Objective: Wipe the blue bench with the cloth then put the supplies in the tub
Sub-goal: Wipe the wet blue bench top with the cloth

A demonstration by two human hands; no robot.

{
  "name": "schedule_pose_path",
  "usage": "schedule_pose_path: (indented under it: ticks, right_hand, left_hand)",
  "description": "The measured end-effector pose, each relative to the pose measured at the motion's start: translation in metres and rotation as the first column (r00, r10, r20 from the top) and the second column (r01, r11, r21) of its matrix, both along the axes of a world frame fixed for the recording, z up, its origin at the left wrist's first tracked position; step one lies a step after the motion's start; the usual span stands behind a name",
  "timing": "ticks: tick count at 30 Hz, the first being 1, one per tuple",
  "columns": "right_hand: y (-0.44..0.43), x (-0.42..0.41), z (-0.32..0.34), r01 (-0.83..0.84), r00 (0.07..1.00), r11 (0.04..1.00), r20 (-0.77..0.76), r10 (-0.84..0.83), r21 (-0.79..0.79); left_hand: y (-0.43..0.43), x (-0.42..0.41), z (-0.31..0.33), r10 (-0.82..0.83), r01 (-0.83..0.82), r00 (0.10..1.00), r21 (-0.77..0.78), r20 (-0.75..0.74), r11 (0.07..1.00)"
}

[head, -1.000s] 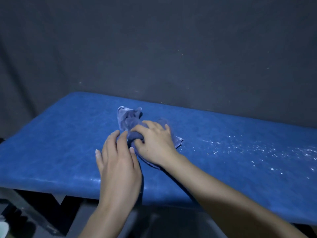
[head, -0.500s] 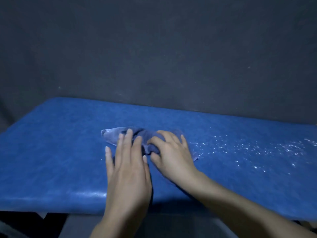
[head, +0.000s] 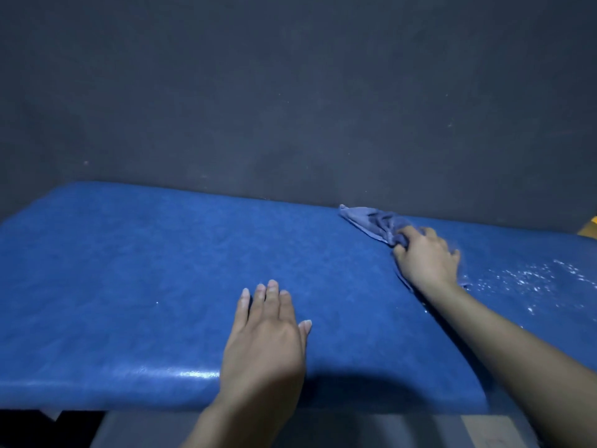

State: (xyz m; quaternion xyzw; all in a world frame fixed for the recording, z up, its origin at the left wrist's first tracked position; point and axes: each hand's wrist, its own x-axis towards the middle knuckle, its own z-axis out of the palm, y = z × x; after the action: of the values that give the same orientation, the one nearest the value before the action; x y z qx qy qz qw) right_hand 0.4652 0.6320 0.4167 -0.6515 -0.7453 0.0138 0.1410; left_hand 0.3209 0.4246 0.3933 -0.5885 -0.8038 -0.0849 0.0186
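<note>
The blue padded bench [head: 129, 286] fills the lower half of the view. My right hand [head: 426, 260] presses a crumpled blue-grey cloth [head: 371, 221] onto the bench at the far right, near the back edge, fingers closed on the fabric. White droplets or specks [head: 533, 279] lie on the bench just right of that hand. My left hand [head: 268, 334] rests flat on the bench near the front edge, fingers together and extended, holding nothing. No tub is in view.
A dark grey wall [head: 290, 92] rises directly behind the bench. A small yellow object [head: 589, 227] shows at the right edge. Below the front edge of the bench is a grey floor [head: 155, 431].
My right hand has slid the cloth from the bench's middle to the far right, toward the wet patch. My left hand let go of the cloth and now lies flat near the front edge.
</note>
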Motion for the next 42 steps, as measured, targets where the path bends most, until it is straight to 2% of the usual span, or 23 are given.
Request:
schedule_pose_path:
  ticks: [5, 11, 14, 16, 19, 25, 30, 33, 36, 42]
  right_hand:
    - [0.000, -0.010, 0.000, 0.020, 1.000, 1.000, -0.017, -0.020, -0.008]
    - [-0.025, -0.078, -0.003, -0.215, 0.976, 0.976, 0.036, 0.214, 0.025]
    - [-0.023, -0.119, -0.004, -0.280, 0.959, 0.959, 0.044, 0.279, 0.029]
    - [-0.010, -0.137, -0.002, -0.258, 0.966, 0.966, 0.023, 0.257, 0.008]
    - [0.005, -0.154, 0.000, -0.252, 0.968, 0.967, 0.006, 0.252, -0.022]
    - [0.003, -0.163, -0.004, -0.380, 0.925, 0.924, -0.015, 0.381, 0.037]
    - [-0.055, -0.214, -0.009, -0.617, 0.783, 0.782, -0.034, 0.621, 0.089]
    - [-0.097, -0.248, -0.009, -0.740, 0.671, 0.671, -0.013, 0.741, 0.052]
    - [-0.119, -0.259, -0.001, -0.809, 0.587, 0.587, -0.025, 0.809, 0.008]
    - [-0.155, -0.242, 0.004, -0.904, 0.426, 0.428, -0.161, 0.890, -0.023]
  left_hand:
    - [0.001, 0.003, 0.009, 0.006, -0.005, 1.000, -0.045, 0.010, 0.999]
    - [0.007, 0.000, 0.015, -0.034, 0.033, 0.999, -0.080, -0.006, 0.996]
    - [0.008, -0.005, 0.013, 0.014, -0.014, 1.000, -0.019, 0.012, 1.000]
    - [0.009, -0.010, 0.007, -0.014, 0.010, 0.995, 0.035, 0.099, 0.999]
    - [0.010, -0.014, -0.003, -0.027, 0.021, 0.992, 0.049, 0.122, 0.999]
    - [0.002, -0.026, -0.004, -0.093, 0.079, 0.991, 0.140, 0.097, 0.987]
    - [-0.016, -0.038, -0.013, -0.080, 0.069, 0.996, 0.291, 0.028, 0.954]
    - [-0.027, -0.046, -0.016, 0.009, -0.007, 1.000, 0.284, -0.006, 0.959]
    - [-0.042, -0.054, -0.020, 0.101, -0.078, 0.993, 0.302, -0.060, 0.950]
    - [-0.073, -0.069, -0.007, 0.179, -0.124, 0.982, 0.490, -0.066, 0.863]
